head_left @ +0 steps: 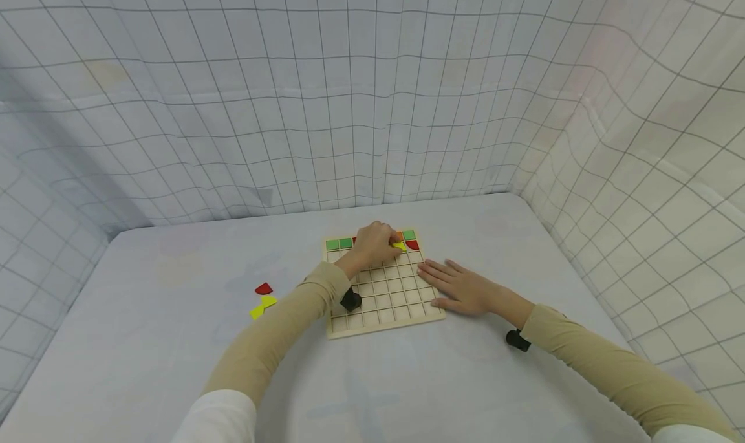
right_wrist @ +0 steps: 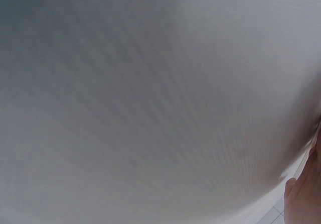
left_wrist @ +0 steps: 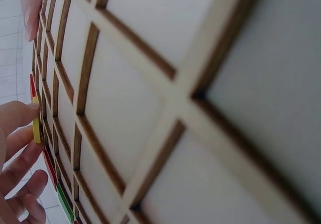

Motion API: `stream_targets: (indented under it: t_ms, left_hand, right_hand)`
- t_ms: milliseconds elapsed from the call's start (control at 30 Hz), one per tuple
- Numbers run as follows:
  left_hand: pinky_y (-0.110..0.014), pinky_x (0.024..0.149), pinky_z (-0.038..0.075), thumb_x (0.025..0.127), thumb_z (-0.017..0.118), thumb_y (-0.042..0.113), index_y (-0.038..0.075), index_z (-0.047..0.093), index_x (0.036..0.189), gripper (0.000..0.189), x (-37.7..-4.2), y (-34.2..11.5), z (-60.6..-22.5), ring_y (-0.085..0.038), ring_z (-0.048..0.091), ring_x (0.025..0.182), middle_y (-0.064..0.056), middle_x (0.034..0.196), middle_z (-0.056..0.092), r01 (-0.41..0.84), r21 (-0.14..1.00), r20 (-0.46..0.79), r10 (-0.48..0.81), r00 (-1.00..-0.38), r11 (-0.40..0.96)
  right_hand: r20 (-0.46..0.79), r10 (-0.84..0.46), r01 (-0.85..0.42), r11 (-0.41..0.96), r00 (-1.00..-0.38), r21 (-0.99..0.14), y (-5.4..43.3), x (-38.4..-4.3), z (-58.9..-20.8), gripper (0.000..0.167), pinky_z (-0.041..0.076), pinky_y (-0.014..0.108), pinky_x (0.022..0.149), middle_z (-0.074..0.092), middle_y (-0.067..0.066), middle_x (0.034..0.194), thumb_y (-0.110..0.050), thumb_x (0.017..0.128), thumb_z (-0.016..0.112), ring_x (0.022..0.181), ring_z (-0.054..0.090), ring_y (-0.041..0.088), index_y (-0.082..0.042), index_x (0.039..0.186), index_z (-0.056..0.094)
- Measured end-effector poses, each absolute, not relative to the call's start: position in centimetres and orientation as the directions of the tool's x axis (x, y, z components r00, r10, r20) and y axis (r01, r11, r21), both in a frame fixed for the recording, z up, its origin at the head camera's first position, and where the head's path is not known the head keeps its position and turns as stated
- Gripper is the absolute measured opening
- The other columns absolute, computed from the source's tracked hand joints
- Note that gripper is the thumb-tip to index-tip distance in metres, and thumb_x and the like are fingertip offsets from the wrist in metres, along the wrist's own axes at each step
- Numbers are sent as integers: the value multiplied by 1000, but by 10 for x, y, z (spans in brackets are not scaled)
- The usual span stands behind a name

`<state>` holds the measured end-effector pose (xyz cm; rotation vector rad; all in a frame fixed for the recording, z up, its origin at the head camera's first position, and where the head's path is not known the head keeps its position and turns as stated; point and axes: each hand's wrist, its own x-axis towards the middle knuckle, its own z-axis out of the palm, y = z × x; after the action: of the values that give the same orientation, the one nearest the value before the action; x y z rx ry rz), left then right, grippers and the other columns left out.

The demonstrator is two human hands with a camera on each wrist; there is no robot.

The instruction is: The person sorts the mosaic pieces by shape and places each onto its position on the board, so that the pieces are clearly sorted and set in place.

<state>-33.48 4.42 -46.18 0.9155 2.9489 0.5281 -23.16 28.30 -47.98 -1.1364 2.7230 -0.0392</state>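
Note:
A pale wooden grid board [head_left: 387, 294] lies flat on the table. My left hand [head_left: 375, 242] reaches across it to the far rows and pinches a yellow tile [left_wrist: 36, 126] between thumb and fingers. In the left wrist view the tile stands right at the grid's surface. Beside it sit a red tile with a curved edge [head_left: 412, 244] and a light green tile [head_left: 409, 235]. Two green tiles [head_left: 339, 244] fill cells at the far left corner; my left hand partly hides the cells between. My right hand [head_left: 462, 290] rests with fingers spread on the board's right edge.
Left of the board, a red quarter-round tile [head_left: 264, 288] and yellow tiles [head_left: 263, 306] lie loose on the white-covered table [head_left: 174, 339]. Grid-patterned curtains [head_left: 349, 107] hang behind and at both sides.

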Motion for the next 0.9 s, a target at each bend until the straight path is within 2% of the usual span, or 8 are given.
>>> stream_targets:
  t_ms: [333, 567, 900]
  left_hand:
    - [-35, 80, 55, 89, 68, 28, 14, 72, 116, 30, -334, 43, -462, -20, 64, 100, -4, 111, 69, 550, 368, 63, 570, -819, 750]
    - [-36, 79, 55, 90, 65, 25, 17, 72, 115, 27, -335, 43, -465, -21, 62, 102, -5, 111, 67, 572, 356, 73, 589, -805, 739]
    - [-36, 75, 55, 91, 63, 22, 18, 73, 114, 26, -334, 42, -465, -21, 63, 100, -5, 110, 67, 575, 344, 73, 589, -805, 742]
  right_hand:
    - [-131, -724, -717, 689, -677, -103, 283, -231, -479, 68, 16, 55, 117, 10, 8, 163, -47, 102, 35, 150, 10, 27, -9, 155, 13]
    - [-168, -707, -703, 705, -686, -94, 282, -231, -479, 69, 12, 51, 119, 4, 3, 163, -49, 102, 32, 151, 3, 21, -13, 156, 7]
    - [-172, -700, -697, 712, -693, -88, 283, -231, -481, 69, 12, 51, 120, 3, 1, 163, -50, 102, 30, 151, 2, 20, -14, 156, 7]
